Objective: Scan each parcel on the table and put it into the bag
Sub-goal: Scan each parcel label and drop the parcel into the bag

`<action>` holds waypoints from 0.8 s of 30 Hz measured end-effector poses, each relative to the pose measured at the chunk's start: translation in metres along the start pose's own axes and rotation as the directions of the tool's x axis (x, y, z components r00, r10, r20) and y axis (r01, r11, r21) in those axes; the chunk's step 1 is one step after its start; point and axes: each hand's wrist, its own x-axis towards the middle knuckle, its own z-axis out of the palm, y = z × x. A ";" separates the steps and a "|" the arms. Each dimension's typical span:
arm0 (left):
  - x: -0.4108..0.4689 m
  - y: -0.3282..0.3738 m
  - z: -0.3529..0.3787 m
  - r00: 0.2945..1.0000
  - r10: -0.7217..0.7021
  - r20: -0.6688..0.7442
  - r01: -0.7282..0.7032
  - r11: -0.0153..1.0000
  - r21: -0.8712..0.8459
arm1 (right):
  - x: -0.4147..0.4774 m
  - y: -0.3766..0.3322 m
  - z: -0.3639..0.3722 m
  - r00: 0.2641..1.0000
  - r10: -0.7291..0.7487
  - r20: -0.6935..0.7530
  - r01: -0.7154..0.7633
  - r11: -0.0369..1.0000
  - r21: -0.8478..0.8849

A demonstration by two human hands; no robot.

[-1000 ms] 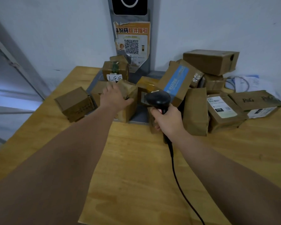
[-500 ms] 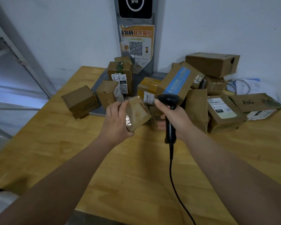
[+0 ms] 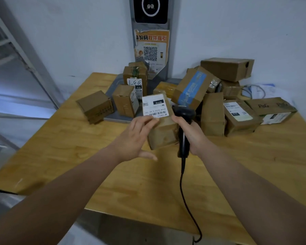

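1. Left hand (image 3: 136, 138) steadies a small parcel (image 3: 159, 121) with spread fingers, thumb apart; right hand (image 3: 191, 133) is wrapped round the scanner (image 3: 184, 124), its fingertips touching the box.
2. Parcel sits between both hands above the table (image 3: 78, 156), white label (image 3: 155, 106) facing up.
3. Progress looks early; roughly ten parcels remain piled behind; no bag is visible.

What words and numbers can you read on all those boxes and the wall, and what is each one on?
"010": black patch on the white label of the parcel between the hands, seen upside down.
"010-010 L10": same label, above its barcode; the rest is blurred.
"3-3-1": handwritten, upside down, on the tall box.
"P&G": printed twice on the flat box.
"份码取件指引": heading of the wall poster.
Blue tape on the tilted box and the other labels: too blurred.
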 end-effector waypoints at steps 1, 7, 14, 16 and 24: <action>-0.003 0.000 -0.002 0.991 -0.106 0.077 0.115 0.986 -0.121 | -0.001 0.005 -0.006 1.000 -0.017 0.020 0.019 0.998 -0.053; 0.005 -0.008 -0.022 0.879 -0.386 0.279 0.451 0.863 -0.226 | -0.012 0.009 -0.038 0.961 0.046 0.273 0.138 0.776 -0.615; 0.009 -0.023 -0.031 0.625 -0.219 0.749 0.781 0.178 -0.599 | -0.008 -0.003 -0.044 0.898 0.195 0.394 0.130 0.737 -0.663; 0.006 -0.026 -0.027 0.626 -0.180 0.759 0.780 0.168 -0.603 | -0.008 -0.006 -0.048 0.897 0.183 0.403 0.118 0.779 -0.616; 0.001 -0.012 -0.001 0.536 -0.550 0.641 0.756 -0.025 -0.654 | 0.004 0.003 -0.065 0.990 -0.127 -0.057 0.105 0.950 -0.294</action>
